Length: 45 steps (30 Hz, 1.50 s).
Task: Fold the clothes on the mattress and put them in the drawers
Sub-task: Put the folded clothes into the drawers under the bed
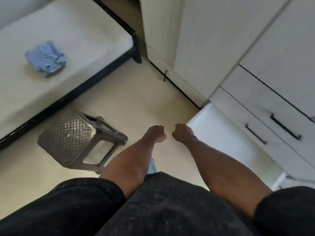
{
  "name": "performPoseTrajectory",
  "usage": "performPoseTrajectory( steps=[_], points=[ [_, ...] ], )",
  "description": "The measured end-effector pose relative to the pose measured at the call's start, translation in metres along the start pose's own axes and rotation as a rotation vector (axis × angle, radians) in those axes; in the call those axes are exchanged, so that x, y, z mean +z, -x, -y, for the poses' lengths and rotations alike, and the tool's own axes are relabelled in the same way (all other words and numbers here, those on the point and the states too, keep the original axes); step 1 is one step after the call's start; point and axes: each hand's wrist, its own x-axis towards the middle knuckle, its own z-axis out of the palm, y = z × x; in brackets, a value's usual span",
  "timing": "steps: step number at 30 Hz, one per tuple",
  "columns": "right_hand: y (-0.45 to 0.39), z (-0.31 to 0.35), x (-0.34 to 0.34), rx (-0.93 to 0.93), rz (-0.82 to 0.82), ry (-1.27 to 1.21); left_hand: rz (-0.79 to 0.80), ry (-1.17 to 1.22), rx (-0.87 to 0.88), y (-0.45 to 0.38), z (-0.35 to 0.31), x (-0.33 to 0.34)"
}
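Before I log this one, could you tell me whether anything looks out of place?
Yes: the grey plastic stool lies tipped on the floor beside the mattress, and a blue garment sits crumpled there.

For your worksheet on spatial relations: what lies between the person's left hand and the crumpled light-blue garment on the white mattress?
In the head view, a grey plastic stool, bare cream floor and the mattress's black frame edge lie between the left hand and the crumpled light-blue garment.

A crumpled blue cloth (45,58) lies on the white mattress (81,36); a grey plastic stool (76,140) stands on the beige floor (139,99) beside it.
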Motion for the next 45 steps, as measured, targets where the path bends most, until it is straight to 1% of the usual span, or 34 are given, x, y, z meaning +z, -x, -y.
performPoseTrajectory(
  steps=[3,4,7,11,15,20,23,25,29,33,38,39,42,45],
  points=[
    [-0.052,0.084,-0.016,-0.083,0.026,0.092,-0.056,0.013,-0.059,-0.017,0.063,-0.064],
    [-0.068,0.122,-0.023,-0.123,0.031,0.116,-0.080,0.026,-0.090,-0.021,0.093,-0.089],
    [-0.112,0.212,-0.041,-0.204,0.036,0.143,-0.145,0.041,-0.160,-0.037,0.160,-0.153],
    [-0.172,0.323,-0.065,-0.326,0.040,0.215,-0.224,0.148,-0.276,-0.057,0.238,-0.227],
    [-0.231,0.412,-0.084,-0.435,0.048,0.301,-0.284,0.282,-0.364,-0.087,0.298,-0.276],
    [-0.320,0.520,-0.103,-0.562,0.055,0.404,-0.379,0.425,-0.485,-0.147,0.382,-0.350],
    [-0.372,0.591,-0.121,-0.600,0.114,0.422,-0.401,0.545,-0.560,-0.179,0.438,-0.403],
    [-0.394,0.625,-0.128,-0.607,0.152,0.418,-0.388,0.645,-0.604,-0.190,0.465,-0.428],
    [-0.445,0.705,-0.143,-0.573,0.221,0.441,-0.424,0.809,-0.652,-0.215,0.533,-0.486],
    [-0.490,0.768,-0.137,-0.512,0.265,0.384,-0.459,0.927,-0.669,-0.240,0.608,-0.524],
    [-0.557,0.842,-0.103,-0.411,0.331,0.336,-0.475,1.037,-0.666,-0.285,0.712,-0.555],
    [-0.574,0.860,-0.091,-0.379,0.351,0.322,-0.459,1.055,-0.675,-0.297,0.737,-0.561],
    [-0.614,0.903,-0.058,-0.268,0.409,0.250,-0.388,1.135,-0.732,-0.329,0.799,-0.565],
    [-0.653,0.941,-0.018,-0.162,0.459,0.146,-0.416,1.259,-0.814,-0.362,0.860,-0.555]
  ],
)
